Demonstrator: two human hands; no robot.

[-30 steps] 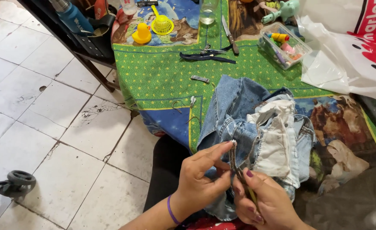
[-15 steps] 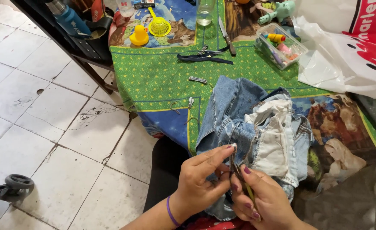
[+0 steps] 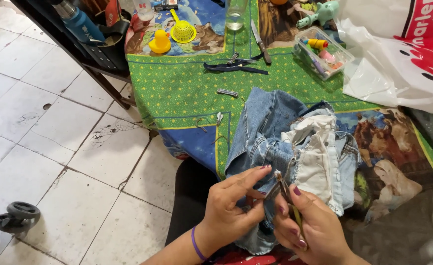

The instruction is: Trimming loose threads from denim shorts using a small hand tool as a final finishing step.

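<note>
Denim jeans (image 3: 275, 142) hang over the table's near edge onto the lap, where the left hand (image 3: 229, 208) pinches the fabric and the right hand (image 3: 310, 225) grips small pliers (image 3: 283, 189). Beyond them, green tablecloth (image 3: 177, 88) lies open.

I see the left hand (image 3: 233, 203) pinching denim jeans (image 3: 295, 142) at their edge. The right hand (image 3: 311, 228) grips small pliers (image 3: 281, 189), tips touching the fabric, over the green tablecloth (image 3: 187, 88).

One yellow duck (image 3: 160, 42), one knife (image 3: 260, 42), two hands (image 3: 231, 211).
</note>
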